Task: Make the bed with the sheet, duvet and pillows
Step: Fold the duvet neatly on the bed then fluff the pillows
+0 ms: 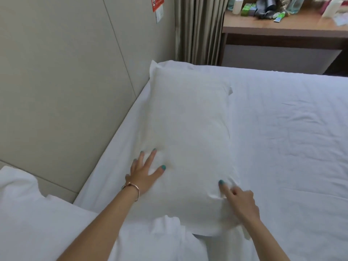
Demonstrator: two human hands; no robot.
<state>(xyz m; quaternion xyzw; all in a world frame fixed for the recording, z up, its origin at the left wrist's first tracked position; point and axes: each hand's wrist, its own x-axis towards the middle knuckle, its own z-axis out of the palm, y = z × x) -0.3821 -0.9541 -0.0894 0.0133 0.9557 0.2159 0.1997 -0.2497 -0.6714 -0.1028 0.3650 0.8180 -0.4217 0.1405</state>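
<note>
Pillow being settled at the head of the bed

The plump white fabric pillow (190,147) lies beside the wall; left hand (145,174) presses flat at 8 o'clock, right hand (239,198) pinches its cover at 5 o'clock. That uneven tug may skew it.

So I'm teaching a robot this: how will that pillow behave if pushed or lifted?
Probably soft: the pillow dimples under the left hand. Its case puckers where the right hand pinches, so it may slide loosely. Likely sags if lifted.
</note>
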